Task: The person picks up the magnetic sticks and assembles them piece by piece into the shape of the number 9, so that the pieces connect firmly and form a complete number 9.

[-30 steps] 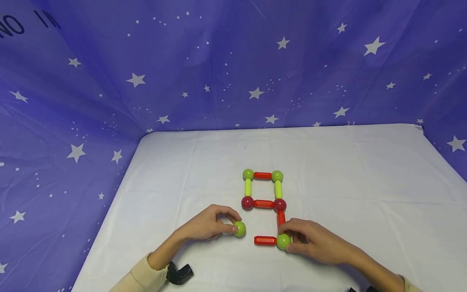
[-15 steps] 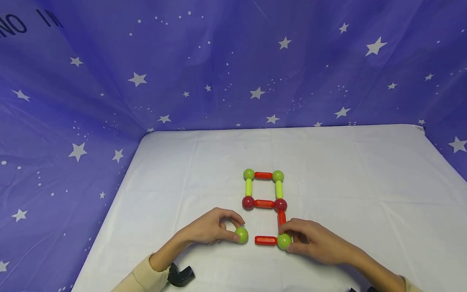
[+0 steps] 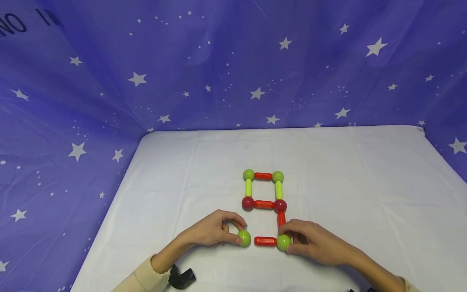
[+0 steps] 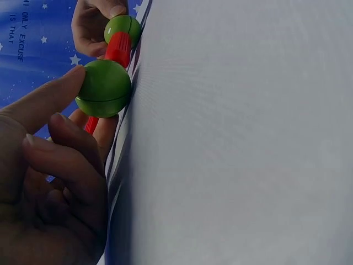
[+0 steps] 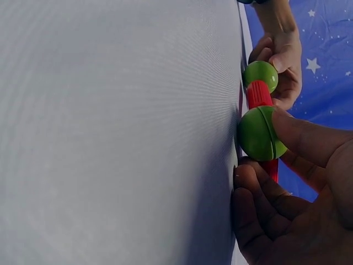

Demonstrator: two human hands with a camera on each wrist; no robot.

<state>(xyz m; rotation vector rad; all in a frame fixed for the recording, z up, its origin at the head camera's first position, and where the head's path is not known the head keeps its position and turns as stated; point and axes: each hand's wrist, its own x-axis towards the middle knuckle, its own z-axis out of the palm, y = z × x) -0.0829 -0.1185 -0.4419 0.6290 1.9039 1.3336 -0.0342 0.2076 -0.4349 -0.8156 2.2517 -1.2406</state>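
My left hand [image 3: 215, 230] pinches a loose green ball [image 3: 244, 238] on the table, just left of the free end of a red rod [image 3: 265, 241]. That rod's other end meets a second green ball [image 3: 283, 242], which my right hand [image 3: 317, 242] grips between thumb and fingers. From this ball another red rod [image 3: 281, 220], partly behind my right fingers, runs up to a dark red ball [image 3: 280, 205]. Beyond it lies a square of rods with green balls at its far corners and dark red balls at its near ones. A small gap separates the left ball from the rod.
A white cloth [image 3: 182, 170] covers the table. Behind and to the left hangs a blue curtain [image 3: 226, 65] with white stars. A black curved piece [image 3: 181, 278] sits by my left sleeve [image 3: 144, 278].
My left hand has brought its green ball to the right and nearer to me, level with the red rod's free end. The right hand stays on its ball.
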